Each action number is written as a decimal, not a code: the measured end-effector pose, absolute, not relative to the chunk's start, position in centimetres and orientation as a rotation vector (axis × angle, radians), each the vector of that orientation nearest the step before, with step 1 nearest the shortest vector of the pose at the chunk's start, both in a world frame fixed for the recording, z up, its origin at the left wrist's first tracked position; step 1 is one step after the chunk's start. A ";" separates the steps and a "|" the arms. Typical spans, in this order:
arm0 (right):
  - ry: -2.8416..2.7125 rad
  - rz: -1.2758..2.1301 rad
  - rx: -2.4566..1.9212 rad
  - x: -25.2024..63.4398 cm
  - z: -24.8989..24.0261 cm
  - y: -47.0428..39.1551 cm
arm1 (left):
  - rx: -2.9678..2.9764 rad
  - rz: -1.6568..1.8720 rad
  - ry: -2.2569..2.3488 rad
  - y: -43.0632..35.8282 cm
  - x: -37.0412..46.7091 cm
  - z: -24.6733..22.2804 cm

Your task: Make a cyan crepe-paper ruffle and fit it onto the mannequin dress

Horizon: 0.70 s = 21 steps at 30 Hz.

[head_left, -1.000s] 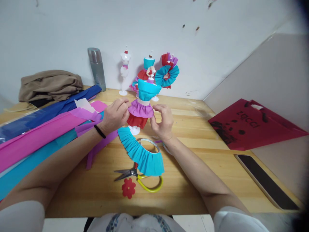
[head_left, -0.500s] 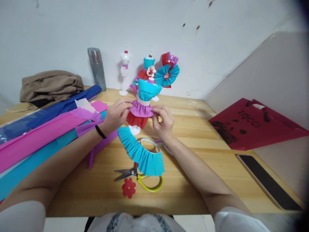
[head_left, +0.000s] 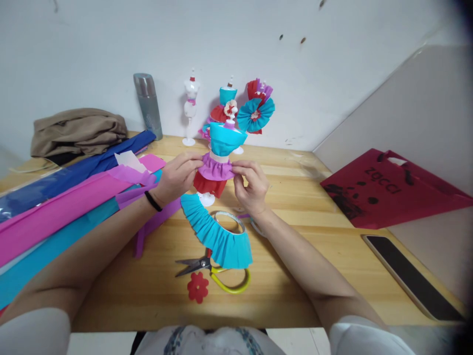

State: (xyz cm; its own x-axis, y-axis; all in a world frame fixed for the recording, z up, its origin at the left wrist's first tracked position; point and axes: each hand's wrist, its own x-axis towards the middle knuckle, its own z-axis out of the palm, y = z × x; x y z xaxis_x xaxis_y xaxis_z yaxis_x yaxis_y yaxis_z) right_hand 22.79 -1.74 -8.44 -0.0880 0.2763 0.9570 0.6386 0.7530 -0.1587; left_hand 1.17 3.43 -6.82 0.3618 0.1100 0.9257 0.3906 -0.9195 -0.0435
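A small mannequin point(head_left: 231, 116) wears a blue top point(head_left: 226, 140), a purple ruffle point(head_left: 216, 169) at the waist and a red ruffle point(head_left: 210, 186) below it. My left hand point(head_left: 180, 177) pinches the left edge of the purple ruffle. At its right edge, the fingers of my right hand point(head_left: 252, 185) are closed on the same ruffle. In front of the stand lies a pleated blue strip point(head_left: 221, 241), partly over a tape roll point(head_left: 239, 224). Scissors point(head_left: 231, 285) with yellow and red handles lie open near a red paper flower point(head_left: 198, 287).
Behind stand a bare white mannequin point(head_left: 191, 108), two dressed ones and a grey bottle point(head_left: 148, 108). Coloured paper point(head_left: 66, 197) and brown cloth point(head_left: 79, 130) lie left. A red bag point(head_left: 391, 190) and a phone point(head_left: 410, 276) are on the right.
The mannequin's top has tilted slightly to the left, and the purple ruffle has shifted a little with it. Both hands keep their pinch on the ruffle.
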 end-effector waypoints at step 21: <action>-1.746 -0.498 -0.760 22.6 -8.8 -2.0 | -2.250 -1.437 -0.377 4.1 0.5 -8.0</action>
